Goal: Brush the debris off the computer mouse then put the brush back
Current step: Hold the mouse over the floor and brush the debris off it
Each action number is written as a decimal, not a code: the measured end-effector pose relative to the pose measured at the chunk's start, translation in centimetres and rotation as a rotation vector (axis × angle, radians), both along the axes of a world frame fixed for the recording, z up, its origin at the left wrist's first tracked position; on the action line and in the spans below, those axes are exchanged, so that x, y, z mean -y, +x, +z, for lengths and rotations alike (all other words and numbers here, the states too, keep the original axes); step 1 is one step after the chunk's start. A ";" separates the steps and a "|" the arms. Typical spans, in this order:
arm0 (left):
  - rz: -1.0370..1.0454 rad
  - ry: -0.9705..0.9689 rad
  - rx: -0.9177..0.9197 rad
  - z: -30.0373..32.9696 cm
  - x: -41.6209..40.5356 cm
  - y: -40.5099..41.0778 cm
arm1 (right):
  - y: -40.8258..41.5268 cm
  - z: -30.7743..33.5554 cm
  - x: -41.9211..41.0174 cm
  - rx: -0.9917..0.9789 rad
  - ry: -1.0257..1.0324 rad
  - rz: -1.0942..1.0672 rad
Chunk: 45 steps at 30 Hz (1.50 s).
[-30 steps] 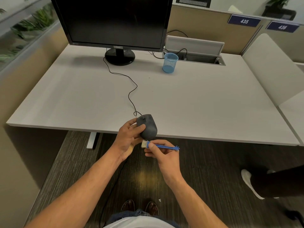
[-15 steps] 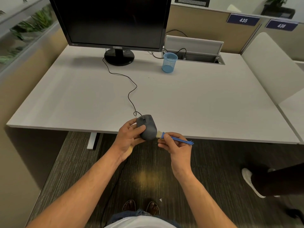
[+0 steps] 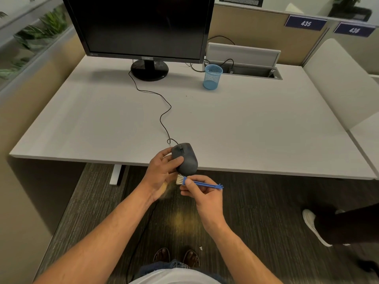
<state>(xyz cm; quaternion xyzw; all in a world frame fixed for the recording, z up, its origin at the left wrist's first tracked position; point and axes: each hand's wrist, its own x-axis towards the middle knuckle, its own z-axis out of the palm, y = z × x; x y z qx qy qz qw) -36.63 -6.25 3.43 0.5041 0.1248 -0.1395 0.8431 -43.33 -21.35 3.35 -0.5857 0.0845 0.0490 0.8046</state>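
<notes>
My left hand (image 3: 162, 174) grips a dark grey wired computer mouse (image 3: 185, 158) and holds it just off the desk's front edge, its tail end tilted down. My right hand (image 3: 202, 194) pinches a small blue-handled brush (image 3: 198, 182) with pale bristles. The bristles touch the mouse's lower rear end, and the handle points right. A faint puff of dust hangs below the bristles. The mouse's black cable (image 3: 162, 111) snakes back across the desk toward the monitor.
A blue mesh cup (image 3: 212, 77) stands at the back of the white desk (image 3: 256, 128), right of the black monitor (image 3: 143, 27). An open cable tray (image 3: 252, 70) lies behind it. Another person's leg and white shoe (image 3: 313, 226) are on the carpet at right.
The brush has swept from the mouse's right side down and left to its rear end. My left hand and the mouse have stayed in place.
</notes>
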 end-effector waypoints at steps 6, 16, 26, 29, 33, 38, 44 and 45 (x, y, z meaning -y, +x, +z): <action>0.005 0.007 0.003 -0.1 0.1 0.1 | -0.1 -0.1 0.3 0.011 -0.036 -0.007; -0.057 0.006 0.020 -0.3 -0.4 0.1 | 2.1 1.0 3.4 -0.003 -0.015 -0.177; -0.257 -0.020 0.089 -0.4 -0.6 -0.6 | 5.9 2.3 4.7 -0.037 -0.101 -0.155; -0.279 -0.018 0.088 -0.2 -0.7 -0.7 | 6.7 2.5 4.8 -0.062 -0.132 -0.135; -0.268 -0.018 0.085 -0.1 -0.8 -0.8 | 7.0 2.5 4.8 -0.066 -0.137 -0.079; -0.238 -0.026 0.090 -0.4 -0.8 -0.7 | 6.1 2.4 4.7 -0.064 -0.119 0.004; -0.218 -0.035 0.082 -0.8 -0.6 -0.6 | 4.8 2.2 5.0 -0.050 -0.060 0.064; -0.213 -0.037 0.078 -0.8 -0.6 -0.6 | 4.6 2.1 5.0 -0.052 -0.058 0.067</action>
